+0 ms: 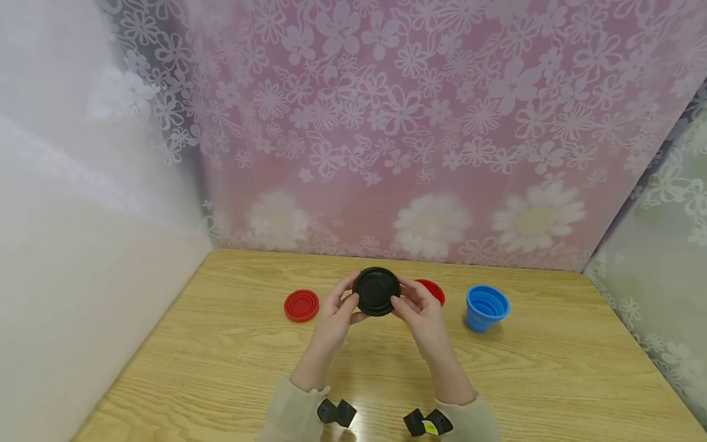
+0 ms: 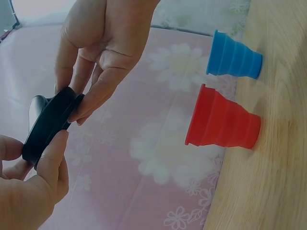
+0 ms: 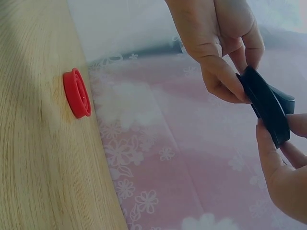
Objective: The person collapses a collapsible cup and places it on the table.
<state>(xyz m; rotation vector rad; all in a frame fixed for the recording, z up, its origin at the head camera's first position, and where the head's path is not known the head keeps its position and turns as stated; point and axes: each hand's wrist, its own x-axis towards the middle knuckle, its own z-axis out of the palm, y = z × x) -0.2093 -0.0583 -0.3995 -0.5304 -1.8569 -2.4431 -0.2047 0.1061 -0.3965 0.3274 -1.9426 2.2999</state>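
A black collapsible cup (image 1: 377, 291), mostly flattened, is held above the table in both hands with its round opening tilted toward the head camera. The left hand (image 1: 335, 312) pinches its left rim between thumb and fingers. On the opposite side, the right hand (image 1: 421, 313) grips the rim the same way. From the left wrist, the cup (image 2: 50, 125) appears edge-on, with a smaller ring sticking out from its far side. Behind the right hand stands an extended red cup (image 2: 223, 119), partly hidden in the head view.
A flattened red cup (image 1: 301, 306) lies on the wooden table (image 1: 221, 356) to the left. To the right stands an extended blue cup (image 1: 486, 307). Flower-patterned curtains (image 1: 386, 123) hang behind the table and along its right side.
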